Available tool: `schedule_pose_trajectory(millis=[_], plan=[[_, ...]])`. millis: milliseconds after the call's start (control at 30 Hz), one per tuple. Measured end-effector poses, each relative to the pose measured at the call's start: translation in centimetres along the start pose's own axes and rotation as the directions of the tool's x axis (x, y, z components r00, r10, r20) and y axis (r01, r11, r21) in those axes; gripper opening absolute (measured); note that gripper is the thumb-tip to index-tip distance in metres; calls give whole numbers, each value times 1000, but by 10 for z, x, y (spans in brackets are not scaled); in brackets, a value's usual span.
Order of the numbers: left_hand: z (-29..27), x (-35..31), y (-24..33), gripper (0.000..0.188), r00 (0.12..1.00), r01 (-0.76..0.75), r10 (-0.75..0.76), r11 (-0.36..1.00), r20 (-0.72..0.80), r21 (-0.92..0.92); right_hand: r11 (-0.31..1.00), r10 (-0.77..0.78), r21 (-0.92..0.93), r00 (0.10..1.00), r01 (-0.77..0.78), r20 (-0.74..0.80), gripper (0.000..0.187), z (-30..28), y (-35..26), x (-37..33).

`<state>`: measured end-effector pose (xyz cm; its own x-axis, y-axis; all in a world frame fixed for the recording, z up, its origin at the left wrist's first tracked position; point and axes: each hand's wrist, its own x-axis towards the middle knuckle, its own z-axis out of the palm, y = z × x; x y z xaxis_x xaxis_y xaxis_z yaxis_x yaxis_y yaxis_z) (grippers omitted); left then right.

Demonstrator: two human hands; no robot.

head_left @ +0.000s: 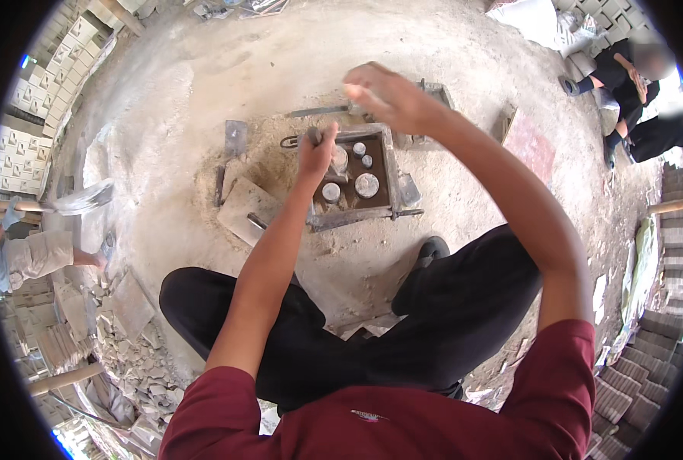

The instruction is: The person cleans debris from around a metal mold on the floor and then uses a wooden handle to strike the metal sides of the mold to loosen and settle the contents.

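Note:
A shallow rectangular frame (392, 172) packed with dark sand sits on the dusty ground between my feet. Several pale round discs lie in the sand, the largest disc (367, 185) near the middle. My left hand (316, 159) is closed around an upright, dark-ended tool (314, 136) at the frame's left side; most of the tool is hidden by the hand, so I cannot tell its kind. Above the far right corner, my right hand (390, 96) is raised with its fingers curled together, slightly blurred. Whatever it holds, if anything, is hidden.
Another frame (438, 93) stands behind my right hand. Flat boards (248, 205) and loose sand lie left of the sand-filled frame. At far left, a person holds a shovel (86, 199). People in dark clothes (613, 84) sit at far right. Rubble (134, 349) is heaped at lower left.

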<state>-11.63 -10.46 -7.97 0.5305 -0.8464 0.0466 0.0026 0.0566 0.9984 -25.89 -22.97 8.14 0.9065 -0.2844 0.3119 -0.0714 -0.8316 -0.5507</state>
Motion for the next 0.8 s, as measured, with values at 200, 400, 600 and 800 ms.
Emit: schedule_pose_trajectory(millis=[200, 400, 600, 800], plan=[[-26, -20, -24, 45, 932, -249, 274, 960, -239, 129, 944, 235, -275, 956, -181, 176, 71, -59, -3, -69], [-27, -16, -31, 41, 934, 55, 0, 988, -358, 142, 896, 409, -297, 874, -330, 262, 68, -91, -6, -89], [-9, 6, -42, 35, 957, -85, 77, 996, -280, -16, 901, 418, -172, 903, -398, 100, 52, -117, -26, -101], [2, -8, -25, 34, 997, -24, 25, 1000, -77, 14, 879, 435, -307, 877, -365, 204, 51, -106, -44, -100]])
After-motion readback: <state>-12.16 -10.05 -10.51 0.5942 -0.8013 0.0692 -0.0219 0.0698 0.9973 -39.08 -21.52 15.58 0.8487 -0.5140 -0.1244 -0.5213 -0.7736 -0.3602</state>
